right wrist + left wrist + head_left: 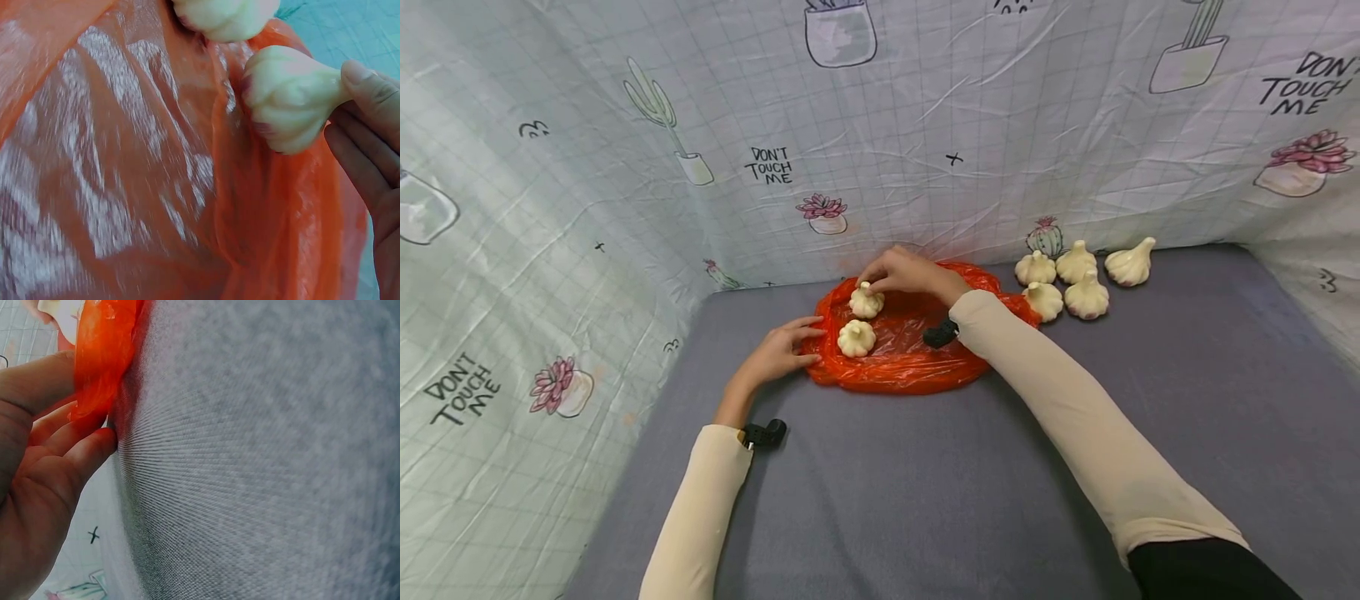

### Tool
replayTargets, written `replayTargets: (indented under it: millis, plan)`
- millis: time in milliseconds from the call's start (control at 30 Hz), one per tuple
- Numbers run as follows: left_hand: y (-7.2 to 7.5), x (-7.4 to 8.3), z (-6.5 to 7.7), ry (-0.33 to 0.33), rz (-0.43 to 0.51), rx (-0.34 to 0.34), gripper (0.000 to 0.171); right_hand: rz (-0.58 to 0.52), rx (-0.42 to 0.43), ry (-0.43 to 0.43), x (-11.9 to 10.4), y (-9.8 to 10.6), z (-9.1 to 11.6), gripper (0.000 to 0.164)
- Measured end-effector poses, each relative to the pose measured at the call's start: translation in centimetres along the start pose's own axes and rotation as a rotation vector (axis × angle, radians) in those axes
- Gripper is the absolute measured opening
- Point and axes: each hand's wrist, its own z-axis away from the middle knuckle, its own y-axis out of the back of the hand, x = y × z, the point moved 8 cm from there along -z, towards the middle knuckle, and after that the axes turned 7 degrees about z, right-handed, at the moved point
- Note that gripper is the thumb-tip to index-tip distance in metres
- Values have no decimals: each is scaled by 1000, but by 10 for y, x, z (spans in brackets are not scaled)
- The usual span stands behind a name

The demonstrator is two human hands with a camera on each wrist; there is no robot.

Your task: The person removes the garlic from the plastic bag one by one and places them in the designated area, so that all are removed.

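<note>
My right hand (910, 273) pinches a garlic bulb (284, 100) by its stem, between thumb and fingers, above the inside of a red plastic bag (887, 379). In the right wrist view the stem lies under the thumb and the round end points into the bag. Another garlic bulb (857, 339) sits in the bag at its left side, just nearer than the held one. My left hand (777, 354) touches the bag's left edge with fingers spread and nearly straight. In the left wrist view the bag's orange film (103, 356) partly covers those fingertips.
Several more garlic bulbs (1086, 294) stand in a group to the right of the bag, beside its right end. Everything rests on a grey cloth-covered table (880, 483). A patterned fabric sheet (880, 108) rises behind the table and along its sides.
</note>
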Motion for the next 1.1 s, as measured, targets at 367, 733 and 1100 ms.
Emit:
replayTargets:
  millis: [367,733,1100]
  plan:
    - [0,1,0,-6,-5,-7,46,-29,-34,54,-11,29,29,24]
    - [-2,3,3,-5,-6,0,47,63,-54,174,-45,51,65,19]
    - [-3,4,4,-8,-7,2,48,89,7,245,-56,72,91,17]
